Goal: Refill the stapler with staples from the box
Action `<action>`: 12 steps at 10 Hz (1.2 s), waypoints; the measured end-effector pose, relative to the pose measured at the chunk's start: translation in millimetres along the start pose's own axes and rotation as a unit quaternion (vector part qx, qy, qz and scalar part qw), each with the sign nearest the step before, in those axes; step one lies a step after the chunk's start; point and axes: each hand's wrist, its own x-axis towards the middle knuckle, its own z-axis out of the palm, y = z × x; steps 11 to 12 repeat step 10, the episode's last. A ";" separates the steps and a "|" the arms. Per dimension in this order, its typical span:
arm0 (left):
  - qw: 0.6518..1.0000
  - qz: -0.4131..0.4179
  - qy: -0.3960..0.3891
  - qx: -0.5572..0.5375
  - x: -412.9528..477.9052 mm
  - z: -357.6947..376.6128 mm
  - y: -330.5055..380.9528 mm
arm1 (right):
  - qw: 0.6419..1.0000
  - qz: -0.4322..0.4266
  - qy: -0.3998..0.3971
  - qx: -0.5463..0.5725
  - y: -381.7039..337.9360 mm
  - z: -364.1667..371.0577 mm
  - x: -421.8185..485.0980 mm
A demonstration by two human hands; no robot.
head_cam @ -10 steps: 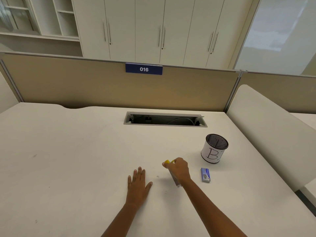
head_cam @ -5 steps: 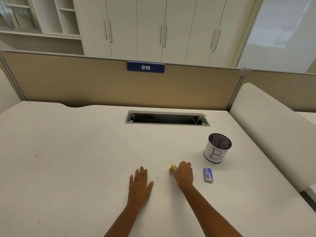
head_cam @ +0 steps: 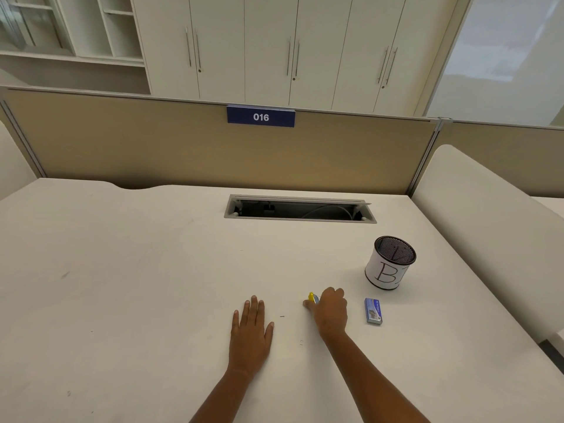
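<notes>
My right hand (head_cam: 331, 311) rests on the desk, curled over a small stapler (head_cam: 312, 298); only its yellow and silver tip shows past my fingers. The blue staple box (head_cam: 373, 311) lies flat on the desk just right of that hand, apart from it. My left hand (head_cam: 250, 329) lies palm down on the desk with fingers spread, holding nothing, a hand's width left of the stapler. A loose staple piece (head_cam: 282, 316) lies between the hands.
A black mesh cup (head_cam: 391, 262) wrapped in white paper marked "B" stands behind the staple box. A cable slot (head_cam: 300, 209) opens in the desk (head_cam: 122, 285) farther back. A beige partition with the sign 016 (head_cam: 261, 116) closes the back; a padded divider (head_cam: 488, 215) lines the right side.
My right hand has lowered the stapler from a raised, tilted hold down onto the desk. The left hand has stayed flat. The view shifted slightly.
</notes>
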 end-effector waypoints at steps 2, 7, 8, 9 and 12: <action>1.000 -0.003 0.009 -0.009 3.8 0.3 1.4 | 1.000 -0.001 0.004 0.002 1.4 -0.1 -1.0; 1.000 -0.013 0.023 -0.011 5.0 10.9 -4.8 | 0.996 -0.078 0.029 0.030 19.4 -7.7 -12.2; 0.999 -0.020 0.036 -0.012 6.6 10.1 -4.2 | 0.991 -0.118 0.059 0.003 31.2 -11.0 -12.5; 0.998 -0.010 0.058 0.014 7.1 11.5 -6.0 | 0.985 -0.151 0.054 -0.064 40.8 -5.4 -12.9; 0.988 -0.021 0.146 0.036 5.5 14.5 -2.8 | 0.982 -0.161 0.057 -0.085 48.4 -0.4 -12.6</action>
